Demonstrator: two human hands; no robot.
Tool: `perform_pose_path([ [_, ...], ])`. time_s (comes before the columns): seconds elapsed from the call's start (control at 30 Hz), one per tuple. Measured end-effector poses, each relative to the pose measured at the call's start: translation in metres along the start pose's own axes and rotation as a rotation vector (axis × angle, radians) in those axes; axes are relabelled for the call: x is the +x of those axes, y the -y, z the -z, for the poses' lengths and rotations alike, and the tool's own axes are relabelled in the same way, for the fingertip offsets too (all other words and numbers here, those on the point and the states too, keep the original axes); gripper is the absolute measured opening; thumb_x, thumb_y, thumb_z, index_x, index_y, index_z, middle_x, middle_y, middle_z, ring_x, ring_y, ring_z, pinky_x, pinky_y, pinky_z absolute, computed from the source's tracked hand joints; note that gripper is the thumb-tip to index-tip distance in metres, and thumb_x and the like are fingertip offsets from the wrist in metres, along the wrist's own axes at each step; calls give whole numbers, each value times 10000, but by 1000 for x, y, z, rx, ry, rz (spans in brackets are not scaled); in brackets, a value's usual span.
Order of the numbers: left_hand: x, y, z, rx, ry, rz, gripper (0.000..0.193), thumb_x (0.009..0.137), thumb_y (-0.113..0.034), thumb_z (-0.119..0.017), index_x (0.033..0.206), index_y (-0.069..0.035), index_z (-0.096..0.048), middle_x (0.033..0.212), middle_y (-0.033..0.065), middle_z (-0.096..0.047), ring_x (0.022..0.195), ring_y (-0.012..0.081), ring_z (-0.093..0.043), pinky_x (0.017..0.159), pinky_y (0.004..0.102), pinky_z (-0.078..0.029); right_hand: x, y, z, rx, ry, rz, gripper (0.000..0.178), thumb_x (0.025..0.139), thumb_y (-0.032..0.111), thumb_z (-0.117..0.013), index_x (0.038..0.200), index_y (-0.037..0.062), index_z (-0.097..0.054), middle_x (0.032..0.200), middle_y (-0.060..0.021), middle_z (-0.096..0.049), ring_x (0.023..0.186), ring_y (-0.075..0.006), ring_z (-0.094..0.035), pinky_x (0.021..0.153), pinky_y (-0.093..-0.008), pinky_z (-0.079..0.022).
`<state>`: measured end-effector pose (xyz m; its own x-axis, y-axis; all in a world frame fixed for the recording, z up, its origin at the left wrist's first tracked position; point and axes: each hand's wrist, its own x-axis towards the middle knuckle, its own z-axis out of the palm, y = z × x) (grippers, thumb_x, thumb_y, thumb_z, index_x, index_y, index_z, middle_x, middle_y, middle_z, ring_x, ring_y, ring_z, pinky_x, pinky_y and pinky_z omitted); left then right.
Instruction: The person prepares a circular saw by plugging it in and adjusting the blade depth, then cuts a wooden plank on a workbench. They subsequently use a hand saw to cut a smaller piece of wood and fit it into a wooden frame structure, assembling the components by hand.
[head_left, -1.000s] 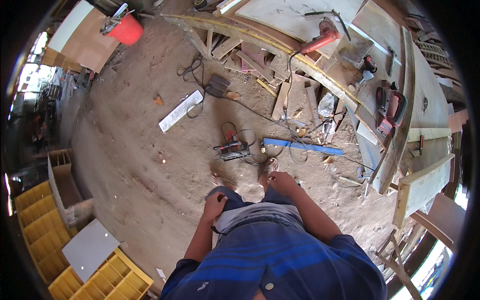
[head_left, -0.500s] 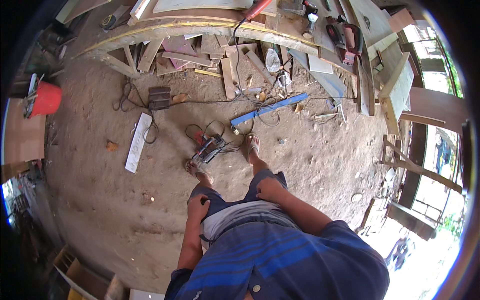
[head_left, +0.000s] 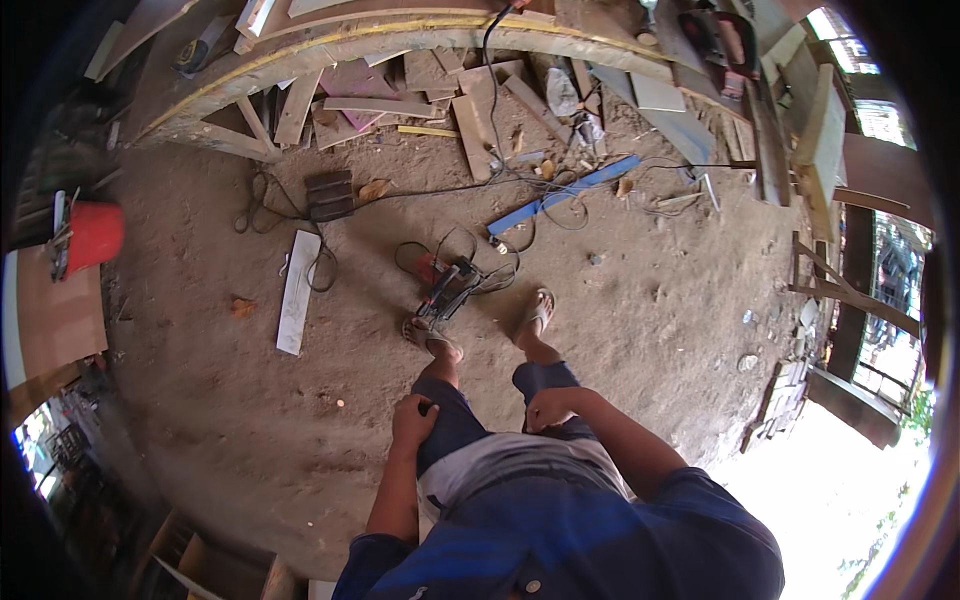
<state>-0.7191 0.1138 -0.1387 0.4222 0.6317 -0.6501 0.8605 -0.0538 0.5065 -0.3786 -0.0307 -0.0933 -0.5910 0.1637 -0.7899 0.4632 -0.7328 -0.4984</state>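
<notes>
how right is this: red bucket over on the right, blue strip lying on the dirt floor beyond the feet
Wrong side: the head view shows the red bucket over on the left. The blue strip does lie on the dirt floor beyond the feet.

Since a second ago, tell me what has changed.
The view swung right, bringing the bench across the top; the sandalled right foot moved back from the blue strip. Nothing was visibly grasped or released: left hand and right hand stay at the shorts, the corded power tool on the ground.
</notes>
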Motion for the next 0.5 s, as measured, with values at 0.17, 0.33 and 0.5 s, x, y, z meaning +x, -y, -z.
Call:
perform_pose_path([
  [0.17,36,-7,-35,110,-61,16,187,818,-248,-807,918,-106,-738,990,129,-714,1009,361,-654,937,504,-505,119,-71,53,170,-569,-5,281,865,353,-765,979,96,-746,932,-112,-773,919,-284,-755,832,-443,-590],
  [0.33,64,-23,-60,226,-10,73,148,840,-244,-771,917,-122,-739,998,106,-713,1067,362,-631,982,515,-464,227,-116,124,89,-899,-152,320,890,235,-662,1191,127,-659,1180,-189,-720,1145,-396,-680,986,-509,-527],
  [0.5,77,-17,-73,322,-55,2,124,839,-235,-752,903,-130,-735,983,102,-711,1049,369,-631,972,509,-458,321,-124,200,-419,-1279,42,437,866,146,-680,1297,117,-616,1455,-194,-552,1352,-398,-527,1115,-554,-424],
])
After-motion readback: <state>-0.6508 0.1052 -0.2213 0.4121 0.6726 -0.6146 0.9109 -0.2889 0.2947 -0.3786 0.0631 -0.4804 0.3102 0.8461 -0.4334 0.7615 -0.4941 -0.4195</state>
